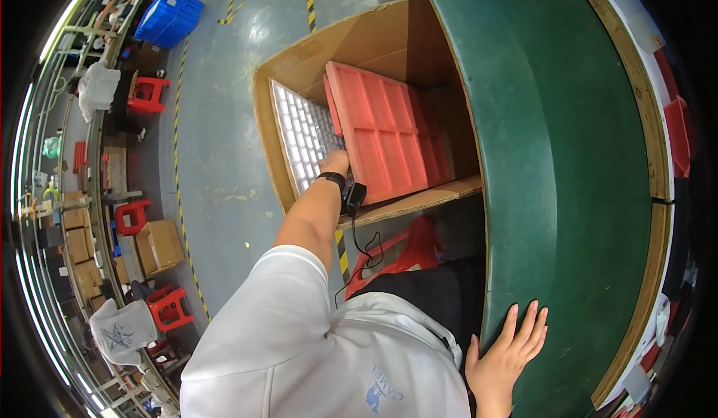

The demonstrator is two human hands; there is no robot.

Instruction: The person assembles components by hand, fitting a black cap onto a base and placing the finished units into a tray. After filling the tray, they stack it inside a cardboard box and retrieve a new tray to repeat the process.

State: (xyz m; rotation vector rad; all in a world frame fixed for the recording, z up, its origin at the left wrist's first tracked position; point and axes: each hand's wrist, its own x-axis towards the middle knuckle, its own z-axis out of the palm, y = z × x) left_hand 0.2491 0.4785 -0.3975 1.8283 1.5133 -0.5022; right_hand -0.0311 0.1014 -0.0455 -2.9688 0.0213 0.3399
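My left hand (336, 162) reaches down into a large cardboard box (305, 61). It is between a white tray (296, 133) with rows of small cells and a red compartmented tray (393, 129); its fingers are hidden, so any grip cannot be made out. The red tray stands tilted in the box, and a second red edge shows behind it. A black wristband with a small black device (355, 197) is on my left wrist, and a cable hangs from it. My right hand (502, 360) lies flat with fingers stretched on the green table (516, 246), holding nothing.
Under the box stands a red stool (407, 252). Across the floor are a blue crate (169, 17), more red stools (170, 309), a cardboard carton (160, 245) and workbenches with shelving. A person in white (99, 89) is at the far left. The table has a wooden edge.
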